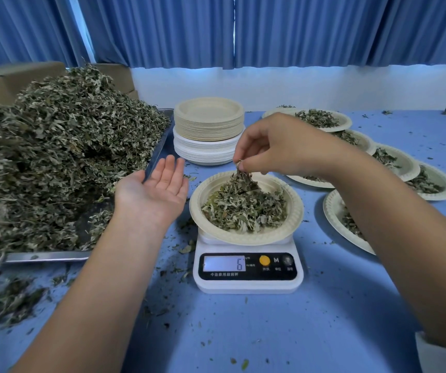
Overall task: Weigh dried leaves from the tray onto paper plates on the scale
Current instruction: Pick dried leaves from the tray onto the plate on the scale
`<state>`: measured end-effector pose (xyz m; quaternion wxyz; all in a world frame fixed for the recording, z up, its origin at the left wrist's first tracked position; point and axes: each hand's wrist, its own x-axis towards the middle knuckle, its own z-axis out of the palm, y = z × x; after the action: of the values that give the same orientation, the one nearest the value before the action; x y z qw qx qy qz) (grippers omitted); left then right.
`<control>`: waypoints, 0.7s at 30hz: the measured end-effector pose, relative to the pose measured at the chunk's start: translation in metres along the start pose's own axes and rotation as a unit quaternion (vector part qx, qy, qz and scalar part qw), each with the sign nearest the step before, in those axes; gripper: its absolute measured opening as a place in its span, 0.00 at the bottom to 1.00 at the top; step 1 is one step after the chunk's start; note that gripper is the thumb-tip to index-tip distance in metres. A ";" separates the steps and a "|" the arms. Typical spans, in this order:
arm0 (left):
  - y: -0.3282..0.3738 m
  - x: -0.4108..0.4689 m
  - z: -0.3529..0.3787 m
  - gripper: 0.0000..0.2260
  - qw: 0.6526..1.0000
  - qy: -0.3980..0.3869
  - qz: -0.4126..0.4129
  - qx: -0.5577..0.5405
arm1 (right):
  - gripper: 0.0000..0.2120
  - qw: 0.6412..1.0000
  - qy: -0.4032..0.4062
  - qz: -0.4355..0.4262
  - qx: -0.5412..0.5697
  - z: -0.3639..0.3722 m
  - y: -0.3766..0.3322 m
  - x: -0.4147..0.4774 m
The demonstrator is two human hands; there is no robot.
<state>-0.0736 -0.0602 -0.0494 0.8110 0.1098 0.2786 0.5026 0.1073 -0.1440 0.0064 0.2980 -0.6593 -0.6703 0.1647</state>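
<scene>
A white digital scale stands on the blue table, its display showing 6. On it sits a paper plate holding a mound of dried leaves. My right hand hovers over the plate's far side and pinches a small tuft of leaves that touches the top of the mound. My left hand is held palm up with straight fingers, empty, between the plate and the metal tray. The tray at the left carries a tall heap of dried leaves.
A stack of unused paper plates stands behind the scale. Several filled plates line the right side of the table. Leaf crumbs litter the blue tabletop. Cardboard boxes sit behind the tray, below blue curtains.
</scene>
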 end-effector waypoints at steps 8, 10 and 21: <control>0.001 0.001 0.000 0.20 1.000 0.003 0.001 0.001 | 0.04 1.000 -0.003 -0.001 0.009 -0.004 -0.002 -0.001; 0.000 0.000 0.000 0.20 1.000 0.003 0.001 0.001 | 0.01 1.000 -0.004 0.004 -0.006 -0.005 -0.002 -0.002; 0.000 0.001 0.000 0.20 1.000 0.004 0.003 0.000 | 0.10 0.997 -0.056 0.024 -0.047 0.016 -0.008 -0.001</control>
<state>-0.0729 -0.0596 -0.0496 0.8085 0.1084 0.2815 0.5053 0.0914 -0.1431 -0.0013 0.2250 -0.6779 -0.6772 0.1768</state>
